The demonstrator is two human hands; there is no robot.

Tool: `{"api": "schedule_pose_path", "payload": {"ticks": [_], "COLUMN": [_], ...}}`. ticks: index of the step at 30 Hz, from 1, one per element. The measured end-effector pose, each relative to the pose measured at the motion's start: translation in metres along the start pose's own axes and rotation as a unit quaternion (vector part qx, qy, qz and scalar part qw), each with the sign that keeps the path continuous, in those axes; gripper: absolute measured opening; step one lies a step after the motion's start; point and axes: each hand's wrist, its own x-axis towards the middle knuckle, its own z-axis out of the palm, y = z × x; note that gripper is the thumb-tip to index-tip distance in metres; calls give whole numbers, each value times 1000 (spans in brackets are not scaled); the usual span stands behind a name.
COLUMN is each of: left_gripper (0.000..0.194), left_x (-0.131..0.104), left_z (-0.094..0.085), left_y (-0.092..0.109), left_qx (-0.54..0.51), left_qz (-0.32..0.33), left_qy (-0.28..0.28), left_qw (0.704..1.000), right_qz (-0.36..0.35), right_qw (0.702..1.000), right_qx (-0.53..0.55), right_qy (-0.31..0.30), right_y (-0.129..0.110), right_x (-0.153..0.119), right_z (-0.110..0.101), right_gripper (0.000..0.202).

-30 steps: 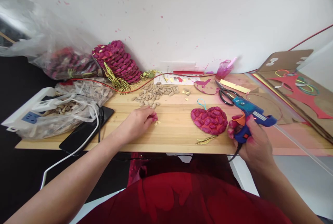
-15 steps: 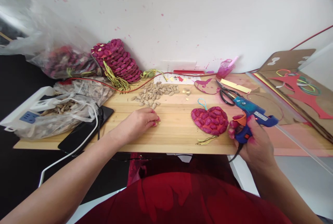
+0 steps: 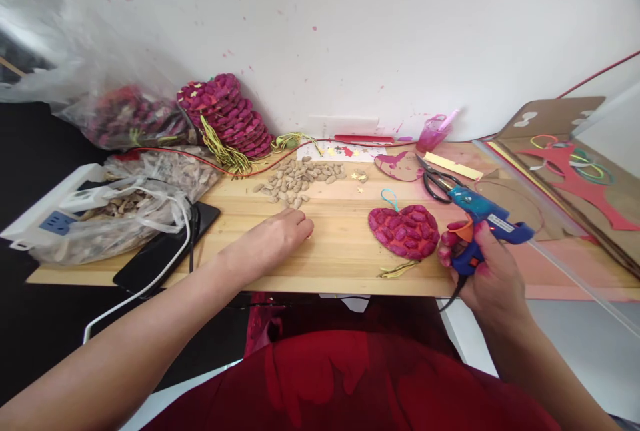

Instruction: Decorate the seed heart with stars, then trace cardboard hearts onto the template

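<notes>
My right hand [image 3: 493,271] grips a blue hot glue gun [image 3: 473,201] with an orange trigger, its nozzle pointing up and left towards black-handled scissors [image 3: 437,184]. Just left of it lies a heart-shaped ornament [image 3: 404,232], covered in magenta-dyed peanuts on a red base, with a light blue loop [image 3: 389,199] on top and a yellow-green tassel [image 3: 399,270] below. My left hand [image 3: 283,234] rests low over the wooden board, fingers curled and pressed together; whatever they hold is hidden. Loose undyed peanuts [image 3: 295,183] lie just beyond it, with small gold stars [image 3: 359,178] to their right.
Finished magenta ornaments [image 3: 240,121] are stacked at the back left beside plastic bags [image 3: 135,117]. A power strip [image 3: 60,207] and a black phone [image 3: 165,251] lie at left. A red cord [image 3: 273,167] crosses the board. A pink cup [image 3: 434,133] stands behind; cardboard [image 3: 550,117] leans right.
My left hand has turned over slightly and shifted a little to the right, so its fingertips are now hidden. The right hand and glue gun have stayed put.
</notes>
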Motion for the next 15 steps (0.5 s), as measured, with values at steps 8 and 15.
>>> {"api": "schedule_pose_path", "payload": {"ticks": [8,15], "left_gripper": [20,12], "left_x": [0,-16], "left_z": [7,-72], "left_y": [-5,-75], "left_qx": [-185,-235], "left_qz": [-90,-252], "left_qy": [64,457], "left_qw": [977,820], "right_qz": [5,52], "right_qw": [1000,997], "right_qx": [-10,-48], "right_qy": [5,41], "right_y": [-2,2], "right_x": [-1,9], "right_z": [2,-13], "right_gripper": [46,35]}}
